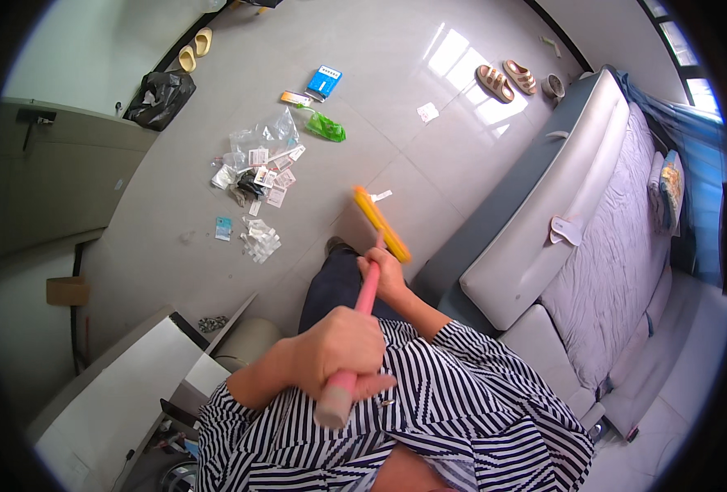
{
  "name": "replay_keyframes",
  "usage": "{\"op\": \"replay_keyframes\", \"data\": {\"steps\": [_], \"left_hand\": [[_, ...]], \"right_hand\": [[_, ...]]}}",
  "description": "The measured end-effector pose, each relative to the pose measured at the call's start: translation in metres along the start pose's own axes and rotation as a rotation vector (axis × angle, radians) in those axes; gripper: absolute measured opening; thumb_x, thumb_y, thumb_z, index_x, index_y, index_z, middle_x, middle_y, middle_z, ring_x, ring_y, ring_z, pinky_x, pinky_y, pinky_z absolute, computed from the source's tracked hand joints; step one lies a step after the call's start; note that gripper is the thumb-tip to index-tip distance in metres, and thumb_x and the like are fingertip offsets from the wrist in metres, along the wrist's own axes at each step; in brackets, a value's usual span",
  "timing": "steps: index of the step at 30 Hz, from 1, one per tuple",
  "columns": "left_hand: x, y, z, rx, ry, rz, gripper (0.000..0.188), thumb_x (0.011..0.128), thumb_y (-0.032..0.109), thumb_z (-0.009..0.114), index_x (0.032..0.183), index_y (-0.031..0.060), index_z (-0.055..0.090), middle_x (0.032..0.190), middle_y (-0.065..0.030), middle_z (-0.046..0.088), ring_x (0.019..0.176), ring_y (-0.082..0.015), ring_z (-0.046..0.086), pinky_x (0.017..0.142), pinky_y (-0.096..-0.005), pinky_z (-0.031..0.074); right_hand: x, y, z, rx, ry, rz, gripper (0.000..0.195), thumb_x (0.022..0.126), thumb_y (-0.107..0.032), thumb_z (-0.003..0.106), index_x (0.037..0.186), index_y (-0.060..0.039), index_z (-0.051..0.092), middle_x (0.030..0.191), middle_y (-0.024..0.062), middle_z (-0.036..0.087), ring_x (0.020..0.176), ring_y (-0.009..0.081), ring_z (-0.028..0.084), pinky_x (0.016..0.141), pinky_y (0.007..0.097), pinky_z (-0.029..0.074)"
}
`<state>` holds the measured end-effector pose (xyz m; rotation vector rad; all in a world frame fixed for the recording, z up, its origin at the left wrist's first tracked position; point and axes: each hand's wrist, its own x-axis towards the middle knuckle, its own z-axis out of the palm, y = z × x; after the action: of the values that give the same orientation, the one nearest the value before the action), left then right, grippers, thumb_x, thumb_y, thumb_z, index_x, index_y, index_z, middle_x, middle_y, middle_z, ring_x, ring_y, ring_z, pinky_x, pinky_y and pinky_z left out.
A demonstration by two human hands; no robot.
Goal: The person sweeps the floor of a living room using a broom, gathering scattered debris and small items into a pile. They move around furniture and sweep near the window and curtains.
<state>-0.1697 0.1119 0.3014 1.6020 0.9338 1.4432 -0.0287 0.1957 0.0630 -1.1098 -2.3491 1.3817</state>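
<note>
Both of my hands grip the pink handle of a broom with a yellow head. My left hand is wrapped around the upper end of the handle, close to my chest. Lower down, near the yellow head, my right hand closes around the handle. Beside the blurred head lies a white paper scrap on the grey tiles. A pile of litter with papers and clear plastic lies farther off to the left, and crumpled white pieces lie nearer.
A grey bed stands along the right. On the floor are a blue box, a green packet, sandals and another paper scrap. A black bag and a white desk are at the left.
</note>
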Motion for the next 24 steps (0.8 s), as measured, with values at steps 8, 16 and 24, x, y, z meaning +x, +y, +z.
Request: {"op": "replay_keyframes", "data": {"steps": [8, 16, 24], "left_hand": [[-0.005, -0.065, -0.031, -0.095, 0.297, -0.278, 0.024, 0.069, -0.006, 0.064, 0.058, 0.0023, 0.044, 0.058, -0.0062, 0.050, 0.053, -0.0195, 0.050, 0.055, -0.0290, 0.042], [-0.004, -0.047, -0.005, 0.139, 0.145, -0.079, 0.034, 0.066, -0.002, 0.069, 0.056, 0.0064, 0.038, 0.054, -0.0043, 0.039, 0.050, -0.0231, 0.043, 0.067, -0.0383, 0.047], [0.001, -0.037, -0.007, -0.015, 0.097, -0.132, 0.031, 0.065, -0.001, 0.070, 0.057, 0.0047, 0.041, 0.056, -0.0072, 0.041, 0.054, -0.0263, 0.047, 0.068, -0.0383, 0.050]], "right_hand": [[0.055, 0.059, 0.038, -0.154, 0.029, 0.030, 0.022, 0.077, -0.023, 0.065, 0.072, -0.0036, 0.057, 0.079, 0.0150, 0.060, 0.074, 0.0375, 0.060, 0.065, 0.0461, 0.049], [0.097, 0.040, 0.033, 0.030, 0.098, -0.096, 0.018, 0.078, -0.017, 0.065, 0.072, -0.0038, 0.054, 0.077, 0.0145, 0.057, 0.074, 0.0367, 0.059, 0.063, 0.0445, 0.048], [0.020, 0.042, 0.004, -0.096, 0.021, 0.047, 0.019, 0.078, -0.018, 0.066, 0.072, -0.0036, 0.056, 0.075, 0.0153, 0.058, 0.071, 0.0370, 0.060, 0.063, 0.0445, 0.049]]}}
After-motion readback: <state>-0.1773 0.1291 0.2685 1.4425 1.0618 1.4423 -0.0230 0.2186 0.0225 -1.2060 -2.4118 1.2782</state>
